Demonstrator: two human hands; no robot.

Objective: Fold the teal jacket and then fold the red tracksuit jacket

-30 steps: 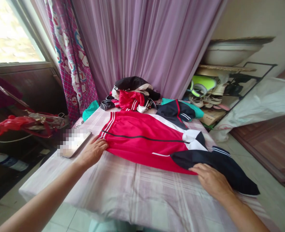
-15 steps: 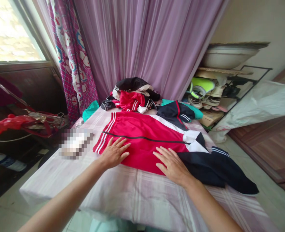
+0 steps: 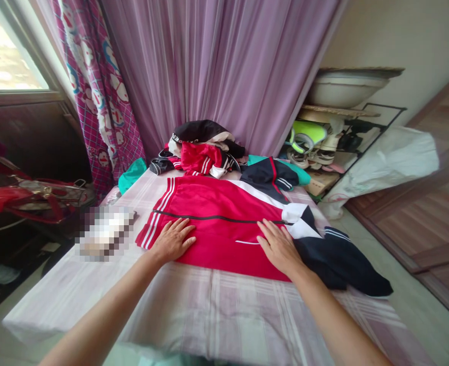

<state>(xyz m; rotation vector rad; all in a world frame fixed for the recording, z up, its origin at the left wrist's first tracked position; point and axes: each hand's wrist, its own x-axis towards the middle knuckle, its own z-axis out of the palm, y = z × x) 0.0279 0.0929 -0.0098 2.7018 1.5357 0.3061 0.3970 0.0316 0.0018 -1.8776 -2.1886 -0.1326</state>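
Note:
A red track jacket (image 3: pixel 217 206) with white stripes, a black zip line and navy sleeves lies spread flat on the table (image 3: pixel 217 315), which is covered in a pale pink checked cloth. My left hand (image 3: pixel 173 239) rests palm down, fingers apart, on the jacket's lower left part. My right hand (image 3: pixel 280 246) lies flat, fingers spread, on the red body near the white and navy shoulder. A navy sleeve (image 3: pixel 342 262) trails off to the right toward the table edge.
A heap of clothes (image 3: pixel 203 147) sits at the table's far end before a purple curtain (image 3: pixel 217 66). A blurred flat object (image 3: pixel 104 231) lies left of the jacket. A shoe rack (image 3: pixel 323 147) and white sack (image 3: pixel 384 162) stand right; red items (image 3: pixel 22 195) left.
My right hand has slid from the navy sleeve onto the red body, then rightward toward the shoulder. My left hand moved from the jacket's hem corner onto its red front. The view shifted slightly.

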